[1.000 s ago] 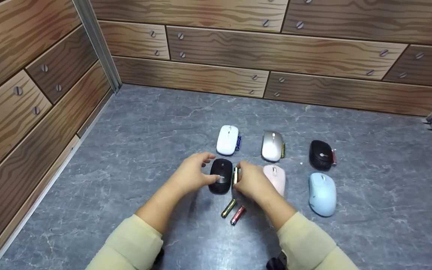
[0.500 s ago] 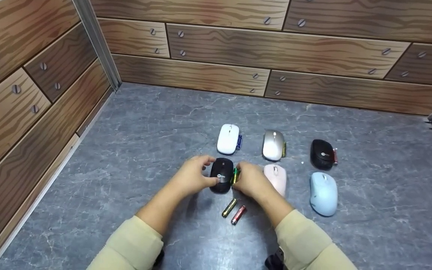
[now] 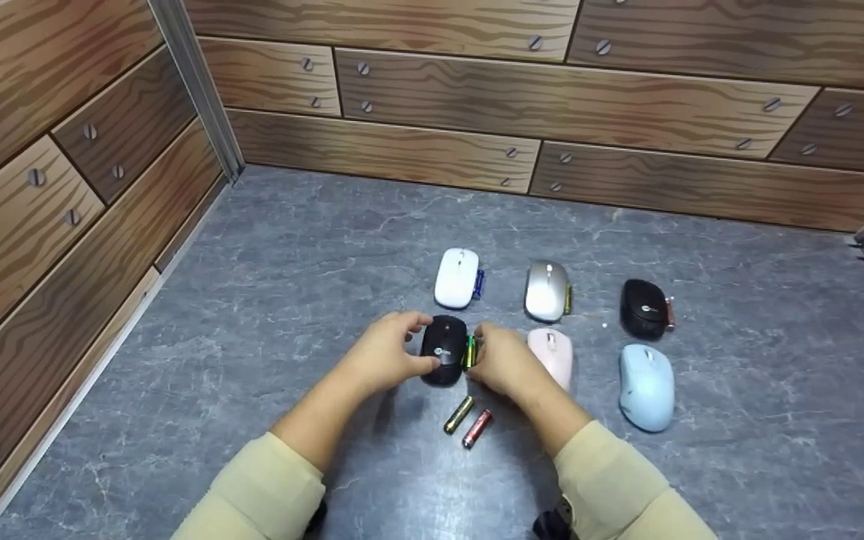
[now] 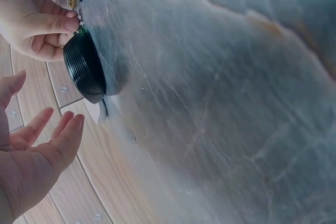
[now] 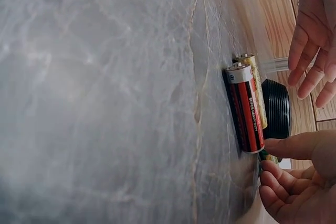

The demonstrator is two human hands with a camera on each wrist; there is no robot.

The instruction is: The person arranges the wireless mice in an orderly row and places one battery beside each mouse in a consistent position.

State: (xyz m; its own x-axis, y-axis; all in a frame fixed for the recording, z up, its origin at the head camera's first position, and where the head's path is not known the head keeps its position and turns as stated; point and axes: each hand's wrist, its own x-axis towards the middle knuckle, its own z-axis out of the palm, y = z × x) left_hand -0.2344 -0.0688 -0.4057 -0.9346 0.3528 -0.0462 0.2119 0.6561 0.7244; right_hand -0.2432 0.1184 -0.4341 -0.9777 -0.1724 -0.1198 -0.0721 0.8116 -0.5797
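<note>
A black computer mouse lies on the grey marbled surface between my hands. My left hand is at its left side with fingers spread; the left wrist view shows this hand relaxed and apart from the mouse. My right hand pinches a green battery between thumb and fingers, right alongside the mouse; in the right wrist view the fingers partly hide it. Nearer me lie a gold battery and a red battery, both loose.
Behind are a white mouse beside blue batteries, and a silver mouse beside a yellow-green battery. To the right lie a pink mouse, a second black mouse with a red battery, and a light-blue mouse. Wood-patterned walls border the surface.
The green battery in my right hand has turned slightly, showing more green where a bright glare was. Both hands and the mouse have hardly moved.
</note>
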